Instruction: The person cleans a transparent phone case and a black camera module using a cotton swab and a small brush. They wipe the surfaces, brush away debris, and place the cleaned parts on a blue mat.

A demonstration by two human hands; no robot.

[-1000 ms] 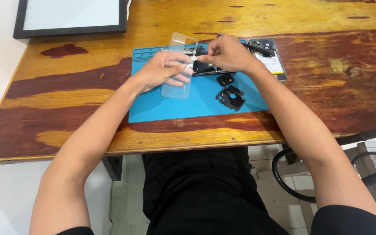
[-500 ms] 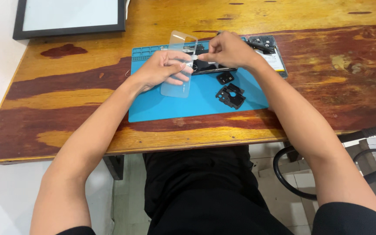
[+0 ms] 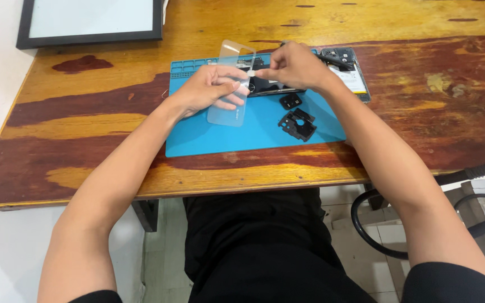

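Left hand (image 3: 211, 90) grips clear screen protector (image 3: 228, 106) at frame centre; right hand (image 3: 290, 66) pinches its small tab (image 3: 250, 72), over blue mat (image 3: 254, 132).

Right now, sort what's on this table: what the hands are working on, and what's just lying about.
In hand:
left hand
right hand
clear plastic sheet
opened phone
blue mat

Lying about:
two loose black parts
black-framed panel
wooden table
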